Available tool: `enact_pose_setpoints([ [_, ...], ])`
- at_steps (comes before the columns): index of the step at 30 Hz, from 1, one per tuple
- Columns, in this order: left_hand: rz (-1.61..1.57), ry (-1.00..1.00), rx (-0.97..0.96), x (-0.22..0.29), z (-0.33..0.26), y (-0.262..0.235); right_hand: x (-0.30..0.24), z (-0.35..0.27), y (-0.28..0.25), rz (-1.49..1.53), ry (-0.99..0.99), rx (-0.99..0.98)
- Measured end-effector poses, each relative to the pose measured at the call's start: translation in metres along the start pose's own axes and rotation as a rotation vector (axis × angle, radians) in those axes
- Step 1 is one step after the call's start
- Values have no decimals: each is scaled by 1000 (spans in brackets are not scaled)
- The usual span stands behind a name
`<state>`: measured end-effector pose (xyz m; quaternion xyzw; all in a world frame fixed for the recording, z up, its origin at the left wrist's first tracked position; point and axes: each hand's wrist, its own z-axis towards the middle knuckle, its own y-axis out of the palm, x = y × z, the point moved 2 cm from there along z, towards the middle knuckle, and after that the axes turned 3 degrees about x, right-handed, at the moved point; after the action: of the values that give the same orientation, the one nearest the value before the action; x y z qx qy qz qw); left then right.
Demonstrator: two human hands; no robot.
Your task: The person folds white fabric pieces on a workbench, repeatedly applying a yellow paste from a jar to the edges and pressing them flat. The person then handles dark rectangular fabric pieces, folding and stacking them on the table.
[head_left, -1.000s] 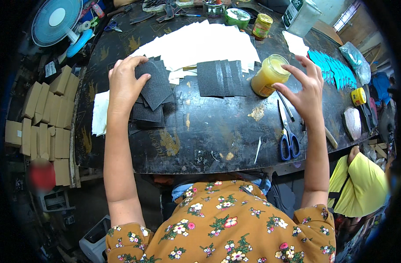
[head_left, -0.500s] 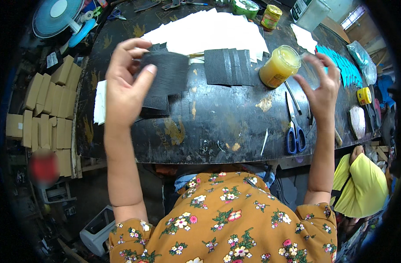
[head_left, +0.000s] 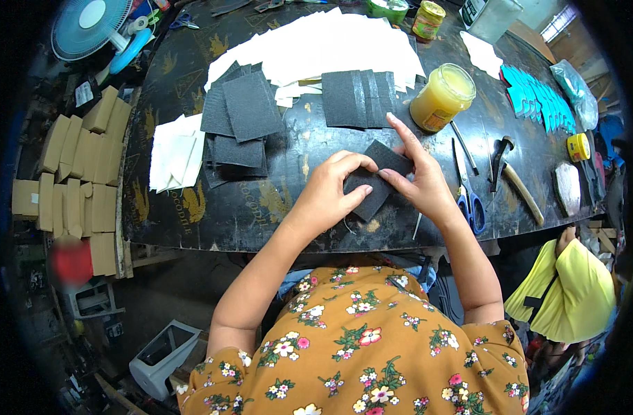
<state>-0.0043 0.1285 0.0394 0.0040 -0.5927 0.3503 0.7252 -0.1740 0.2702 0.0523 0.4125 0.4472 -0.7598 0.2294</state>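
Note:
Between my hands is a dark rectangular foam piece (head_left: 377,202), tilted above the table's near middle. My left hand (head_left: 328,192) pinches its left side, thumb on top. My right hand (head_left: 425,181) grips the upper right part with the thumb, its index finger stretched away. To the left lies a loose pile of similar dark foam pieces (head_left: 254,107). An overlapping row of dark pieces (head_left: 344,100) lies farther off. A glass jar of yellowish paste (head_left: 443,98) stands open beyond my right hand.
White sheets (head_left: 309,48) fan across the back, with more white pieces (head_left: 178,152) at left. Blue-handled scissors (head_left: 474,207), a thin rod (head_left: 465,146) and a hammer (head_left: 520,187) lie to the right. Turquoise cut pieces (head_left: 537,100) spread at far right. Stacked cardboard boxes (head_left: 74,166) stand beyond the left edge.
My left hand has come from the pile to the near middle, now with a foam piece. My right hand has moved left from beside the jar and joined it there.

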Motion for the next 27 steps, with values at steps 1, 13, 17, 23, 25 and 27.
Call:
enact_pose_setpoints([
  [1, 28, -5, 13, -3, 5, -2, 4, 1, -2, -68, -2, 68],
  [13, 231, -151, 27, -15, 7, -5, 21, -12, -5, -572, -209, 1],
  [17, 246, -133, 28, -15, 8, -6, 27, -1, -4, -631, -234, -27],
  [23, 235, -155, 18, -16, 8, -6, 19, -6, 6, -568, -210, 72],
  [25, 242, -175, 18, -17, 7, -6, 11, -15, 13, -477, -153, 92],
  [27, 242, -174, 24, -19, 7, -5, 1, -30, 19, -426, -148, 6],
])
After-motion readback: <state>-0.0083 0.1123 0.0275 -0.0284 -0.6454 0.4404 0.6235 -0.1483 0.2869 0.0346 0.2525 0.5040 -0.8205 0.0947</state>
